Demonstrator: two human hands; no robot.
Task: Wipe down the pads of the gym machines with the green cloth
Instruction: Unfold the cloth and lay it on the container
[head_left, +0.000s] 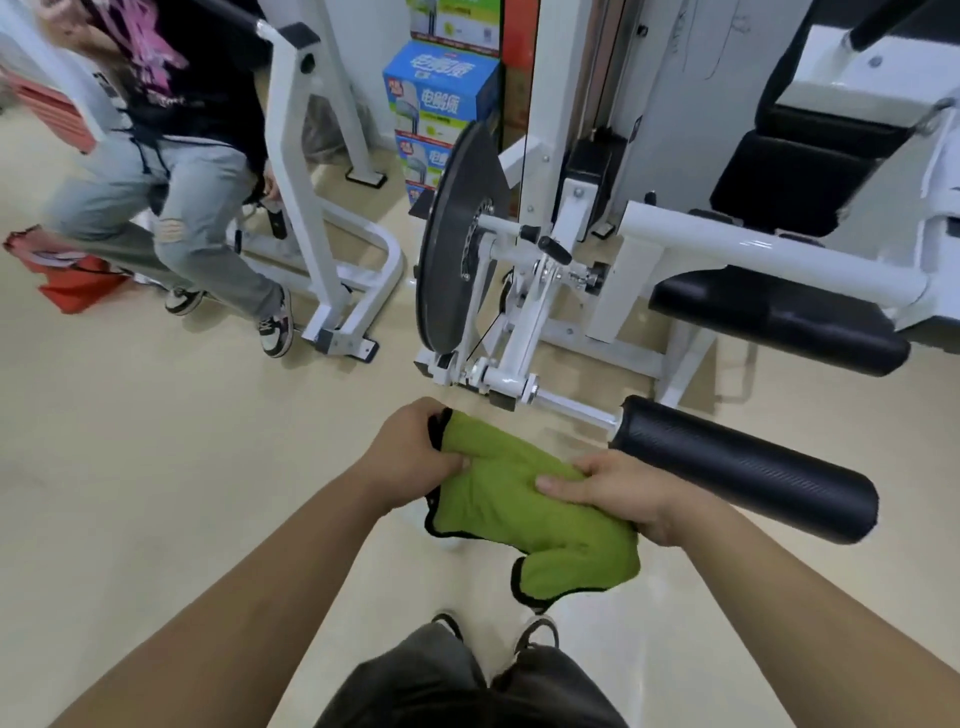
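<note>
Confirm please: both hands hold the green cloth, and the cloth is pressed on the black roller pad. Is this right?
Not quite. The left hand and right hand do hold the green cloth, but the head view shows it held in the air beside the black roller pad, not pressed on it.

Glossy beige floor (130, 467), 2 stacked blue cartons (441, 98) behind, perhaps a red bag (78, 283) at left.

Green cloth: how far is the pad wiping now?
No pad shows any sign of wiping. Both the left hand and the right hand grip the green cloth, held above the floor, not touching the near roller pad. To do: that roller, the upper roller pad and the seat pad.
</note>
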